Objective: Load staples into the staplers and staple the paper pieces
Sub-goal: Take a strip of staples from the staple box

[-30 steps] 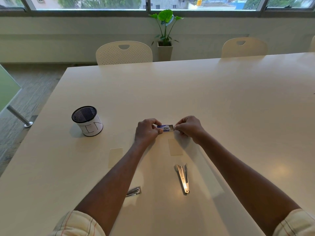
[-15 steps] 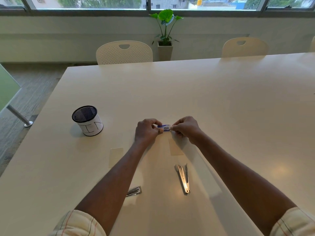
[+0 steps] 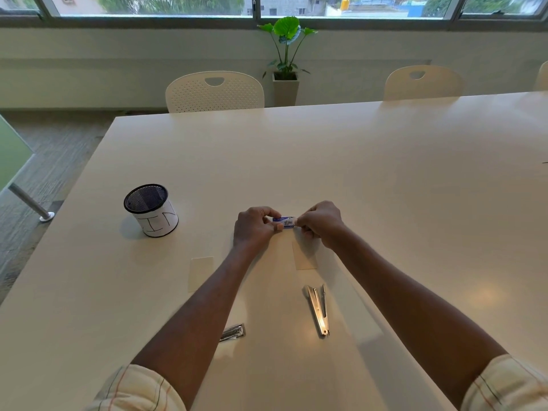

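A small blue staple box (image 3: 285,222) is held just above the white table (image 3: 385,188). My left hand (image 3: 255,228) pinches its left end and my right hand (image 3: 320,225) pinches its right end. A metal stapler (image 3: 318,310) lies opened out flat on the table nearer to me, below my right hand. A second metal stapler (image 3: 234,332) is partly hidden under my left forearm. One cream paper piece (image 3: 304,258) lies under my right wrist, another paper piece (image 3: 201,272) lies left of my left forearm.
A black mesh cup (image 3: 151,210) wrapped in white paper with letters stands at the left. Two cream chairs (image 3: 215,91) are at the far table edge, with a potted plant (image 3: 286,54) behind them by the window. The table's left edge runs diagonally beside the cup.
My right hand has slid slightly left along the staple box, covering more of its right end. My left hand and the box have stayed in place.
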`<state>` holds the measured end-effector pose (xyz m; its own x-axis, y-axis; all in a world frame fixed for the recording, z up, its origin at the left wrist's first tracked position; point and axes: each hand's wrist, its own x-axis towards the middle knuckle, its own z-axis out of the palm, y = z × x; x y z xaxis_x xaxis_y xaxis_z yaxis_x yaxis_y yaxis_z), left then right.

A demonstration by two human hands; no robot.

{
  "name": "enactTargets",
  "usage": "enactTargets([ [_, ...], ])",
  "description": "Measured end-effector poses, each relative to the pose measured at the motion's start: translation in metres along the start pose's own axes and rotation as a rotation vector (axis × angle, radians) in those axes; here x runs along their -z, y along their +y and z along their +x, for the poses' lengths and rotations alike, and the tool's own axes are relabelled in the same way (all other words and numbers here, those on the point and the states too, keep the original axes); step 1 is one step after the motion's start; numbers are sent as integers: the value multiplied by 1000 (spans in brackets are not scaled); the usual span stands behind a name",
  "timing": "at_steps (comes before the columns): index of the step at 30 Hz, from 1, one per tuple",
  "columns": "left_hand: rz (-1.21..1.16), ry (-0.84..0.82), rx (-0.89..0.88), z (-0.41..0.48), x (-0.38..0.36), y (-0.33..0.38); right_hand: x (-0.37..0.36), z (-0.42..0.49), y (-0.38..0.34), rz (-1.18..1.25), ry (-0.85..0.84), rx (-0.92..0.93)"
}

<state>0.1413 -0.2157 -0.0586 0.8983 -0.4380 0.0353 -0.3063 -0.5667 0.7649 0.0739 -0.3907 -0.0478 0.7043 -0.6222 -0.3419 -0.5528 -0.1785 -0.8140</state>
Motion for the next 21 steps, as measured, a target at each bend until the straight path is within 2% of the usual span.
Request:
enactTargets([
  [13,2,15,-1,1,0,1,1,-2,5,113,-81,8],
  [21,51,31,28,2,-2,4,-1,-5,4,135,-23,38],
])
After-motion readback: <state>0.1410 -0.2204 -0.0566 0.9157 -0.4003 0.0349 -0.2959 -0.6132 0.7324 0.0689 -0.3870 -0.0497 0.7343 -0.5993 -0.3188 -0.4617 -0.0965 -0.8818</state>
